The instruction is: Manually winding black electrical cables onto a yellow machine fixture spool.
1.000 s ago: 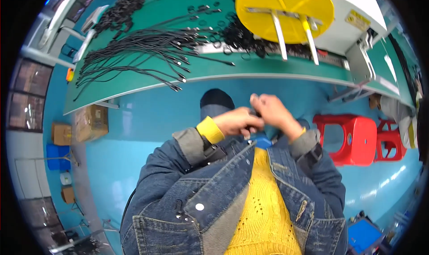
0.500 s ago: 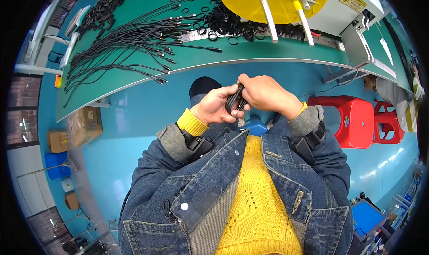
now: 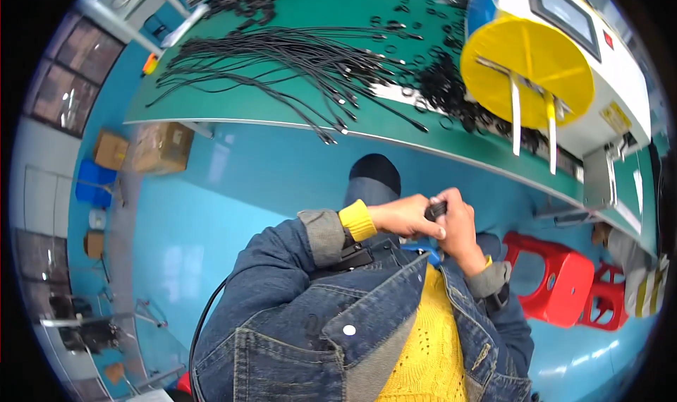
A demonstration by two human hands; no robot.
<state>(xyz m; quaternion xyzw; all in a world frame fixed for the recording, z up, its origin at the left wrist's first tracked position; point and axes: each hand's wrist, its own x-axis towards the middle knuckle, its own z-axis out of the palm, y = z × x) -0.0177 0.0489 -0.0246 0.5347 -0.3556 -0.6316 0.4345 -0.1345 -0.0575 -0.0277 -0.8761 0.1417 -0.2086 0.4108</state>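
Note:
A small bundle of coiled black cable (image 3: 436,210) is between my two hands, in front of my lap. My right hand (image 3: 458,226) is closed round it, with the fingers curled over the top. My left hand (image 3: 407,216) meets it from the left, its fingers closed against the coil and its thumb reaching toward the right hand. Much of the bundle is covered by the fingers. On the green table (image 3: 211,106) ahead lies a spread of loose black cables (image 3: 282,60) with metal plugs. Many small black rings (image 3: 451,84) are heaped to their right.
At the right of the table stands a white machine with a yellow disc (image 3: 493,56) and two protruding rods. Red plastic stools (image 3: 564,289) are on the blue floor to my right. Cardboard boxes (image 3: 166,148) and a blue bin (image 3: 95,183) are at the left.
The view has shifted, so the table and machine sit differently. Both hands have drawn closer together round the cable coil, which is now more covered; the left palm no longer shows.

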